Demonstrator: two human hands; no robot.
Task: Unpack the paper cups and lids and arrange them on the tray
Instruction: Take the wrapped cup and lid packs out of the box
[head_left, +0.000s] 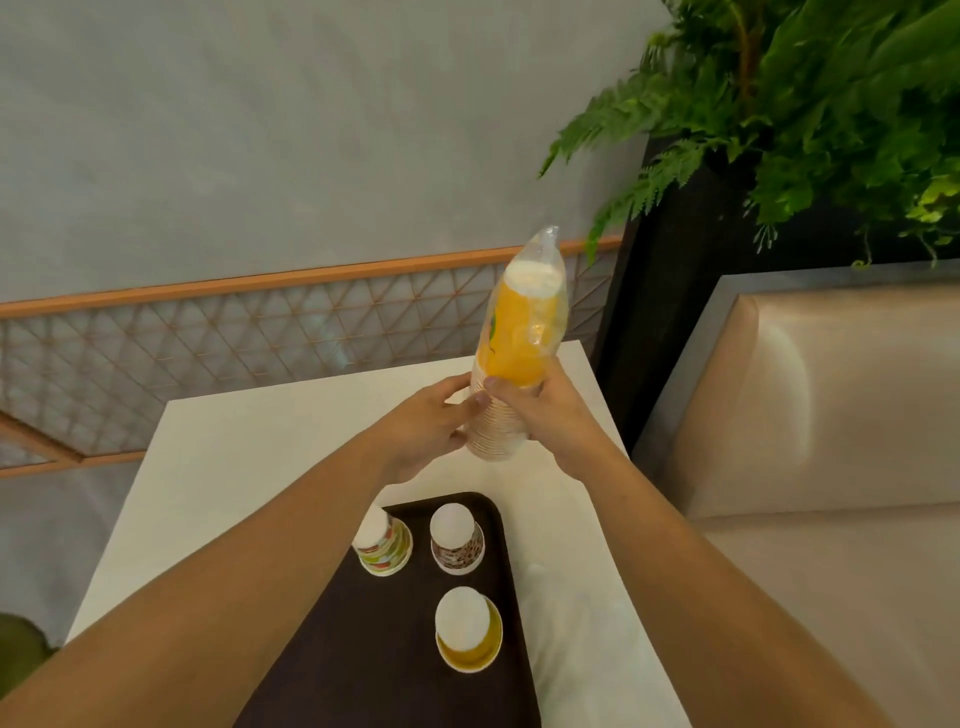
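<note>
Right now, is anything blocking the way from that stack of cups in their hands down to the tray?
No loose object lies between. The stack of cups, gripped by the left hand and right hand, hangs beyond the tray. The plastic sleeve wraps its top, and three upturned cups occupy the tray's far end.

Glossy clear plastic sleeve (540, 306) over ribbed paper cups (498, 426); smooth dark tray (363, 649); matt white table (249, 447).
</note>
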